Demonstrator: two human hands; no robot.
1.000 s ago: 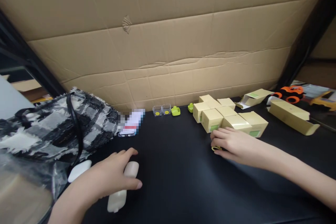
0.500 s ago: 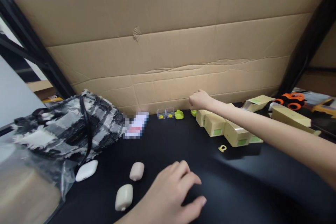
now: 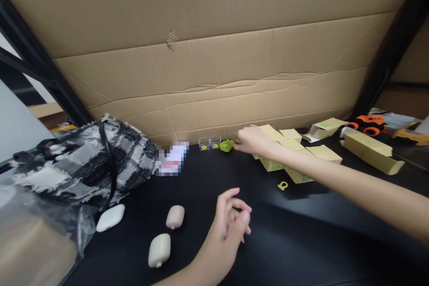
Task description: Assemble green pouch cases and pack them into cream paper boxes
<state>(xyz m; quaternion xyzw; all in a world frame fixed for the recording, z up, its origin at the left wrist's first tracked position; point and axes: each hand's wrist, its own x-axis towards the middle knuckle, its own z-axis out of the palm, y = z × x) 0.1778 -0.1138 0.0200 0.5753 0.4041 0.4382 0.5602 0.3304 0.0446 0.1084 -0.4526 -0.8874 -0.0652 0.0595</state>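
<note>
My right hand (image 3: 252, 140) reaches across the black tabletop (image 3: 301, 232) to the back wall. Its fingertips are pinched on a small green piece, of which only a sliver shows. A second green piece (image 3: 227, 145) lies just left of those fingers. My left hand (image 3: 232, 219) hovers low over the table near the front, fingers loosely curled and apart, holding nothing. Left of it lie a pinkish case (image 3: 175, 216), a beige case (image 3: 159, 250) and a white case (image 3: 110, 217). A small yellow ring-shaped piece (image 3: 283, 185) lies under my right forearm.
Several pale yellow boxes (image 3: 292, 134) cluster behind my right arm. Two tiny clear boxes (image 3: 209, 143) stand by the cardboard wall (image 3: 214, 53). A black-and-white tweed bag (image 3: 83, 161) and a plastic bag (image 3: 33, 237) fill the left. An open long box (image 3: 372, 154) and an orange toy (image 3: 368, 124) sit at the right.
My right hand left the yellow ring piece, reached to the back wall and shifted left to the green pieces. My left hand let go of the cases, moved right and curled its fingers.
</note>
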